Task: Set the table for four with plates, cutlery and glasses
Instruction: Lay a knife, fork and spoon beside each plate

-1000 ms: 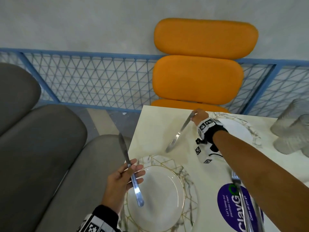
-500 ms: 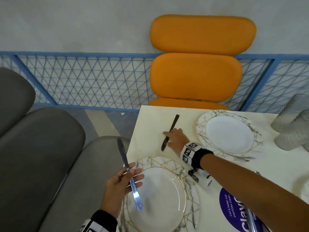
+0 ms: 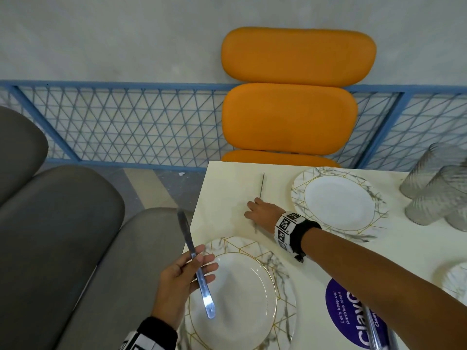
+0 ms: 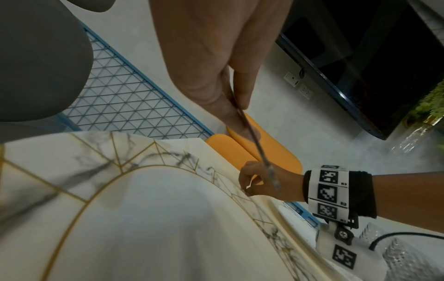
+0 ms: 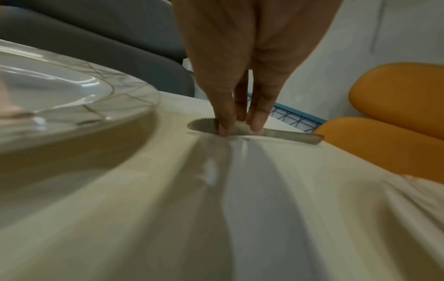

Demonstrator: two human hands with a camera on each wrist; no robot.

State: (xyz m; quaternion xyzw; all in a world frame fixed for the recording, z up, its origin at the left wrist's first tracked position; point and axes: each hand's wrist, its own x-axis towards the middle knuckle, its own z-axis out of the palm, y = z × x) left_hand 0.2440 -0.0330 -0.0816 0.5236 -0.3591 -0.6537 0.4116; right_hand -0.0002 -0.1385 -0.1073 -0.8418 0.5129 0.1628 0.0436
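My right hand [image 3: 261, 213] is down on the table [image 3: 222, 188], fingertips [image 5: 224, 131] pinching a table knife [image 5: 288, 135] that lies flat on the top; in the head view only its thin handle end shows, running toward twelve o'clock from my knuckles, and in the right wrist view the serrated blade sticks out on either side of my fingers. My left hand [image 3: 180, 281] grips a second knife [image 3: 195, 263] around its middle, held up off the surface, blade pointing to eleven o'clock past the table edge, the shiny handle end hanging above the near plate [image 3: 283, 294]. That near plate, white with grey marbling and gold lines, sits at the corner nearest me, at about six o'clock from my right hand. A far plate [image 3: 338, 200] of the same pattern lies at three o'clock from that hand, just beside my wrist. I see ribbed glasses [image 3: 439, 190] grouped at the right edge, a sliver of another plate [image 3: 454, 281] low on the right, and a purple round sticker [image 3: 343, 314] on the cream, glossy tabletop under my forearm. Beyond the table at twelve o'clock stands an orange padded chair [image 3: 290, 117] against a blue mesh railing [image 3: 126, 127] and a grey wall; grey cushions [image 3: 55, 223] fill the nine o'clock side. The left wrist view shows a dark screen [image 4: 360, 66] and wall sockets [image 4: 299, 85].
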